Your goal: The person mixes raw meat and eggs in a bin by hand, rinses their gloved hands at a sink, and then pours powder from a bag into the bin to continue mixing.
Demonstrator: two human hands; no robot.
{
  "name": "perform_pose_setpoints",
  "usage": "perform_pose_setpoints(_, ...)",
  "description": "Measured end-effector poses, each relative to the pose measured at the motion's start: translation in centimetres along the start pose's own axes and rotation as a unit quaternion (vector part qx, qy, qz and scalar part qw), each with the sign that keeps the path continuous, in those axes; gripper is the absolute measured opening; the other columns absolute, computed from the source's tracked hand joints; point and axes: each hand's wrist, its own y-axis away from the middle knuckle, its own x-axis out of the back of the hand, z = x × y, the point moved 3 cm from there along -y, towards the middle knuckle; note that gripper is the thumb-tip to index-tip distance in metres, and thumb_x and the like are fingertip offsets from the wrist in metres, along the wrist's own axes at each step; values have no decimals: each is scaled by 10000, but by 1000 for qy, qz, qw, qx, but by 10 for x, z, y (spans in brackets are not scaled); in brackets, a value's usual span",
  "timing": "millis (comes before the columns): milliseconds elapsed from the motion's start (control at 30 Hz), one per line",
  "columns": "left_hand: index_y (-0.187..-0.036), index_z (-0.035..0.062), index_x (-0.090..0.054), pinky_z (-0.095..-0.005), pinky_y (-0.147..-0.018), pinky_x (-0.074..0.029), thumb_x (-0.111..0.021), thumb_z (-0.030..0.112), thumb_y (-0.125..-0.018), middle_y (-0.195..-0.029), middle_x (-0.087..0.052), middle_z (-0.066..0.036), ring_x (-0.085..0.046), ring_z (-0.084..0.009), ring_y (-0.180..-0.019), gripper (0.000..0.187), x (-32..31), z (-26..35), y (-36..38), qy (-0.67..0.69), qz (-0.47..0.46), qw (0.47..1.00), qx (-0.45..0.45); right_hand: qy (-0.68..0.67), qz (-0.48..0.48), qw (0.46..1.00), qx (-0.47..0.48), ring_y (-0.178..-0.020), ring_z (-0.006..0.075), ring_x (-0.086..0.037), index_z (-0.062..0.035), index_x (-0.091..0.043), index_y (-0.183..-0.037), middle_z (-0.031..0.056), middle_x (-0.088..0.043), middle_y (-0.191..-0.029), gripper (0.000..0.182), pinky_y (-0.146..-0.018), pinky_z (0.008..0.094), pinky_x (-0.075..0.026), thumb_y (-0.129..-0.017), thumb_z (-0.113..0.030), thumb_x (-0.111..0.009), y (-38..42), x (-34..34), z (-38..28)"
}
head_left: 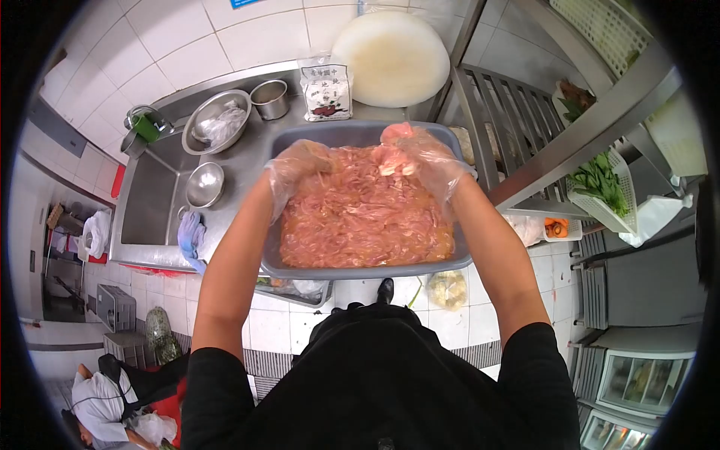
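A large grey tub (367,274) full of sliced raw meat (364,217) in wet marinade sits at the counter's front edge. My left hand (304,165), in a clear plastic glove, is at the tub's back left, its fingers partly sunk in the meat; what they hold is hidden. Also gloved, my right hand (424,154) is at the back right, closed round some pink meat slices that show above the surface. Behind the tub stand a printed white bag (327,91) and a round cutting board (391,58).
Left on the steel counter are a colander (196,124), a metal pot (270,100), a small bowl (205,185), a cloth (192,236) and a sink (154,199). A slatted metal rack (517,112) stands right. Another person (101,397) is at the lower left.
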Motion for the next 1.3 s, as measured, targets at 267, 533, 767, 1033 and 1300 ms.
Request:
perform_pose_setpoints(267,-1238,123,-628,-401,-973,-476,-636,282,-828,-1221,-643,-173,-607,-333,-1142,440,-86,-44,-89,-436,12,878,-198,220,32,974,32,-721,150,-591,-30,-595,-882,45,-606,-814,68,-569,283,-458,-814,-32,-590,-20,44,24)
perform_pose_setpoints(533,-1332,122,-567,-389,-994,-462,-631,208,-824,-1267,-620,-162,-590,-310,-1168,520,-154,-77,-88,-510,-123,851,-20,466,16,882,-66,-1152,170,-558,-76,-470,-1417,147,-582,-1298,632,-984,347,-454,-823,-90,-686,-20,112,79)
perform_pose_setpoints(767,-1203,91,-672,-317,-794,-529,-680,118,-799,-1064,-694,-92,-633,-187,-979,404,-84,-102,-126,-161,-113,979,-51,99,-30,985,-142,-1395,299,-365,-142,-388,-1484,134,-386,-1511,766,-1114,399,-332,-825,-288,-750,-3,53,98)
perform_pose_setpoints(1033,-882,7,-680,-281,-715,-529,-679,218,-881,-830,-692,-92,-654,-169,-797,211,-53,61,-2,76,-28,996,-36,-76,-162,984,17,-811,80,-561,-58,-539,-1240,-4,-607,-954,348,-631,247,-490,-951,-228,-633,-39,-19,55)
perform_pose_setpoints(1300,-861,3,-661,-268,-652,-535,-637,227,-930,-919,-673,-83,-648,-170,-759,237,5,21,-4,76,2,991,-113,356,18,934,-8,-925,211,-603,-30,-637,-1051,94,-660,-985,511,-825,377,-459,-997,-487,-416,-30,-59,39)
